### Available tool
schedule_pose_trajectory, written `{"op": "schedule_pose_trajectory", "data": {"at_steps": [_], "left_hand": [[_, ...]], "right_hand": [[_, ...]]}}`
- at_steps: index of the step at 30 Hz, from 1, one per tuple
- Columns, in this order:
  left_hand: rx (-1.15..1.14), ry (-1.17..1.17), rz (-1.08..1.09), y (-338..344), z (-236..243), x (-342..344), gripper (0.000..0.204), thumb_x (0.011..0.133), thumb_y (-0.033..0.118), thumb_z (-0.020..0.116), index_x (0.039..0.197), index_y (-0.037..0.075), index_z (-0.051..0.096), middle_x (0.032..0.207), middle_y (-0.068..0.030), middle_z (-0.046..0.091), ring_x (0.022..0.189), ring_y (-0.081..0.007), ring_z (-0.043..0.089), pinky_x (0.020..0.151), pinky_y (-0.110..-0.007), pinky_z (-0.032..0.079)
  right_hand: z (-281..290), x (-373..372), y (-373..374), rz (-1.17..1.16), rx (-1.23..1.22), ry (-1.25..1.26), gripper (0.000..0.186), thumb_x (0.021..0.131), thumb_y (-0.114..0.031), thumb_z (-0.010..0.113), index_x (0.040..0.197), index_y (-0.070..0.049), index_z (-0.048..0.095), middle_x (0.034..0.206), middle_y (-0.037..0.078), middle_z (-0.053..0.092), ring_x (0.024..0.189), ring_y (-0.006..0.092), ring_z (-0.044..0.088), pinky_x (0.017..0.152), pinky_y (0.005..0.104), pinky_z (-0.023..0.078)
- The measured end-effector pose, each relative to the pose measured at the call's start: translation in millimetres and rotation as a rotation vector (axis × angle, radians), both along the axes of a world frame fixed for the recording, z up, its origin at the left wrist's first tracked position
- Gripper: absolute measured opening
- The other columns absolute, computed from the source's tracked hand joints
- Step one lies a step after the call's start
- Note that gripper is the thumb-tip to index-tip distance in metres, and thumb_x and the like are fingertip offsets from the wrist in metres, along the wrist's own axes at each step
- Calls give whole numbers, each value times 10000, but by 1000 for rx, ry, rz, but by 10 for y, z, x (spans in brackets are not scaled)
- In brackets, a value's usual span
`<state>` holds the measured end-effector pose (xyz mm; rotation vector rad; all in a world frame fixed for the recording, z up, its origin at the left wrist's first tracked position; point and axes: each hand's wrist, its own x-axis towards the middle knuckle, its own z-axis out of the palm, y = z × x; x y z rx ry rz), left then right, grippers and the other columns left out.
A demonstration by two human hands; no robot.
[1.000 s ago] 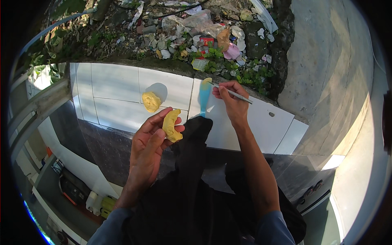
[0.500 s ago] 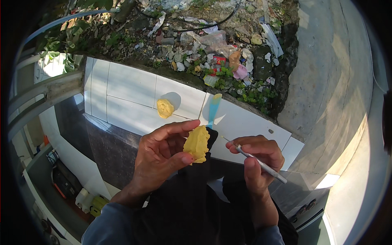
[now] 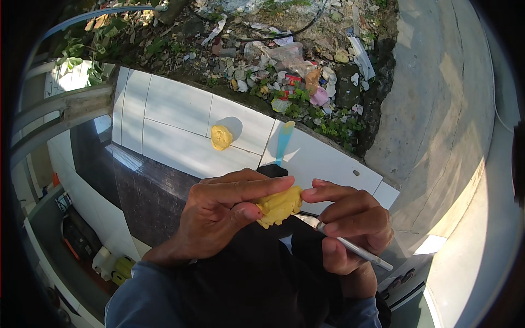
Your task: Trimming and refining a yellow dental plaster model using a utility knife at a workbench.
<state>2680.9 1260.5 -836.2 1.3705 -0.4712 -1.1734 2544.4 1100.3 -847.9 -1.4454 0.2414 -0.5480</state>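
Note:
A yellow, clay-like lump (image 3: 280,208) with a rough, ragged edge is pinched between the thumb and fingers of my left hand (image 3: 216,210). My right hand (image 3: 355,224) grips a slim silver pen-shaped tool (image 3: 363,252), its back end pointing down to the right. The right index fingertip meets the lump's right edge; whether the tool's thin tip touches the lump I cannot tell. A second, rounder yellow lump (image 3: 221,138) rests on the white tiles beyond my left hand. Past my hands lies a light-blue spatula (image 3: 283,143) with a yellowish tip.
White tiles (image 3: 178,104) form a ledge in front of me, with dark tiles (image 3: 147,202) on the near side. Beyond is rough ground (image 3: 240,60) with rubble, litter and plants. A concrete strip (image 3: 426,98) runs along the right; a metal railing (image 3: 65,106) stands at left.
My right hand has come in to the left, its index finger now at the lump. The lump in my left hand has tilted over and shifted slightly right.

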Motion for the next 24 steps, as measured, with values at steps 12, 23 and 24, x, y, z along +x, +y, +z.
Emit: {"op": "schedule_pose_trajectory", "data": {"at_steps": [12, 23, 24], "left_hand": [[-60, -72, 15, 19, -12, -31, 403, 922, 294, 578, 1203, 7, 613, 991, -156, 651, 865, -186, 626, 719, -280, 504], [-48, -56, -30, 9, 18, -4, 391, 913, 273, 598, 1201, 9, 616, 997, -157, 651, 887, -188, 624, 740, -286, 500], [-44, -57, -26, 13, 3, -4, 391, 913, 273, 598, 1201, 9, 616, 997, -157, 651, 887, -188, 624, 740, -286, 500]], "right_hand": [[33, -18, 23, 10, -94, 24, 140, 693, 11, 671, 811, -35, 611, 762, 92, 646, 908, 327, 684, 866, 480, 536], [51, -30, 31, -2, -104, 28, 120, 720, -5, 670, 812, -31, 597, 756, 103, 643, 910, 338, 682, 867, 491, 532], [35, -17, 23, 12, -107, 23, 116, 724, -7, 668, 811, -28, 594, 752, 109, 643, 916, 343, 681, 869, 495, 530]]}}
